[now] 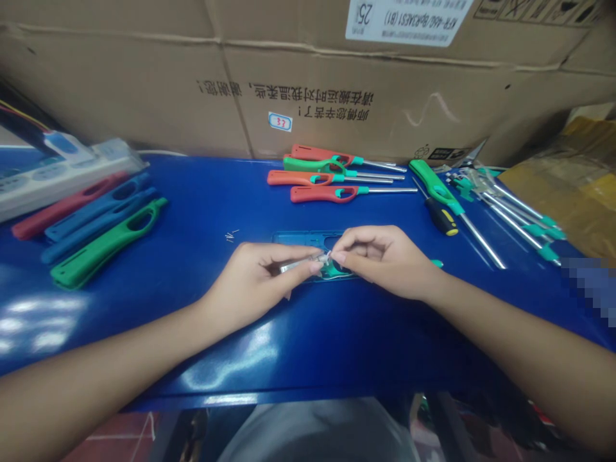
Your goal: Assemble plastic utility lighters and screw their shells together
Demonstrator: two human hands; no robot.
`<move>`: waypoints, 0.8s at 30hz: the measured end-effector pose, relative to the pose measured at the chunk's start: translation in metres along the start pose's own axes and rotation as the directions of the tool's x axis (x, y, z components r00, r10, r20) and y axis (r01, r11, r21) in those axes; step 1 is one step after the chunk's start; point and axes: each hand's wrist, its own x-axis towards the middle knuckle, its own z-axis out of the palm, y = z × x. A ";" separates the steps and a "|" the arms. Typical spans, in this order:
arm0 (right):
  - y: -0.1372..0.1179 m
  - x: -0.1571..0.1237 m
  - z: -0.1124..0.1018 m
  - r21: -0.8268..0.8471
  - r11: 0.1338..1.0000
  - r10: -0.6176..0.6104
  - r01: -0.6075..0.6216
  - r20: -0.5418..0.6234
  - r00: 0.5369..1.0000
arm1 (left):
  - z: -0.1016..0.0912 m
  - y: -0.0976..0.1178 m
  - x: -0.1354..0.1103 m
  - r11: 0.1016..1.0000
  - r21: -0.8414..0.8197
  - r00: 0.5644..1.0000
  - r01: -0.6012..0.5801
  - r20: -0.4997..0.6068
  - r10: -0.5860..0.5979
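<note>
My left hand (262, 276) pinches a small clear lighter fuel tank (290, 264) between thumb and fingers, over the blue table. Right at its end, the thumb and forefinger of my right hand (385, 260) are closed on a tiny whitish part too small to name. Beneath both hands lies a blue lighter handle shell (308, 237), with a teal piece showing at its opening. My hands hide much of the shell and the tank. Several small screws (230, 235) lie on the table left of the shell.
Assembled red and green lighters (327, 194) lie at the back, near a cardboard box (158, 83). Loose handle shells (106, 250) and a power strip (62, 176) are at left. On the right lie a green lighter (445, 192), a screwdriver (441, 217) and metal lighter tubes (517, 221).
</note>
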 end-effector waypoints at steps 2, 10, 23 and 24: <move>0.001 0.000 0.000 -0.018 1.000 -0.002 0.002 -0.007 1.000 | 0.000 0.000 0.000 1.000 -0.003 1.000 -0.015 0.004 0.015; 0.000 -0.003 0.001 -0.060 0.998 0.014 -0.015 -0.015 1.000 | 0.004 -0.002 -0.002 0.996 0.027 0.996 -0.090 0.002 0.090; -0.005 -0.004 0.002 -0.012 1.000 0.003 -0.003 0.019 1.000 | 0.003 0.000 -0.003 0.988 0.093 0.993 -0.120 0.012 0.119; -0.005 -0.003 0.001 -0.014 1.000 -0.002 0.002 0.019 1.000 | 0.002 0.001 -0.003 0.989 0.096 0.993 -0.116 0.015 0.115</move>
